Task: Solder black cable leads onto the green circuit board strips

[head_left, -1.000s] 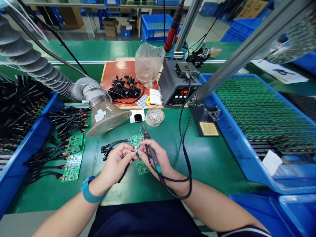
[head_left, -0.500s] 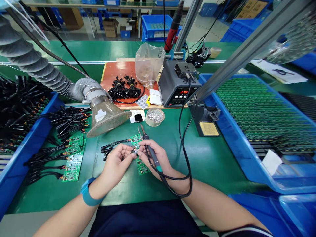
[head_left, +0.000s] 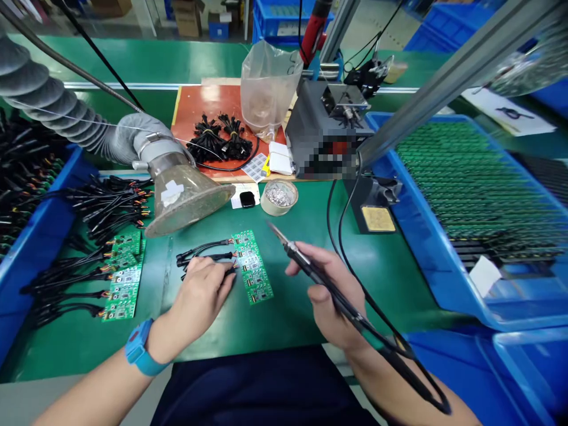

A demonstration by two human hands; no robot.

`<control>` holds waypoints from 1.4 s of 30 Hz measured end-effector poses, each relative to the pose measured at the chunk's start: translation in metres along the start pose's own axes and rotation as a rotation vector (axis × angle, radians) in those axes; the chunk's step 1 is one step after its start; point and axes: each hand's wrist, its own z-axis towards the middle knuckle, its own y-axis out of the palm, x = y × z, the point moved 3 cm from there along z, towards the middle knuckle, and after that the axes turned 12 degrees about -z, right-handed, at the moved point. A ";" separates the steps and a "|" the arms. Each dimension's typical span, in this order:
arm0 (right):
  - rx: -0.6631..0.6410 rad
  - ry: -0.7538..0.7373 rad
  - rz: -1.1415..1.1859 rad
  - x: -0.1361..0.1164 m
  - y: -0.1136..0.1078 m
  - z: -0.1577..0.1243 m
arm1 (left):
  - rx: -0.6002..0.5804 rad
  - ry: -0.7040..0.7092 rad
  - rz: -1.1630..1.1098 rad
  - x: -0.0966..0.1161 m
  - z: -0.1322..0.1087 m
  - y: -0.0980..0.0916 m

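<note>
A soldering iron (head_left: 310, 266) rests in my right hand (head_left: 339, 302), its tip pointing up and left, raised to the right of a green circuit board (head_left: 254, 272). My left hand (head_left: 199, 296) is closed at the left side of this board, its fingers curled around a black cable (head_left: 230, 271) whose thin bare wires end by the board's edge. Further black cables (head_left: 206, 245) with coloured wires run to the board's upper left side. Part of the gripped cable is hidden beneath my fingers.
More boards with cables (head_left: 124, 290) lie on the left. A fume extractor hood (head_left: 186, 204) hangs above the bench. Behind are a tin of metal shavings (head_left: 279, 197), an iron stand (head_left: 373, 204) and a soldering station (head_left: 319, 142). A blue bin of boards (head_left: 461, 313) stands right.
My right hand has drawn back to the right with the soldering iron, away from the board. My left hand has turned palm down over the cable. The view has shifted slightly.
</note>
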 end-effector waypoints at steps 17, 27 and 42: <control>0.041 -0.095 -0.365 -0.012 0.031 -0.044 | 0.007 -0.053 0.010 -0.002 0.002 0.010; 0.021 -0.131 -0.343 -0.008 0.041 -0.041 | 0.028 -0.063 -0.033 -0.002 0.001 0.009; 0.024 -0.173 -0.407 -0.007 0.046 -0.048 | 0.007 -0.063 -0.020 -0.001 0.000 0.010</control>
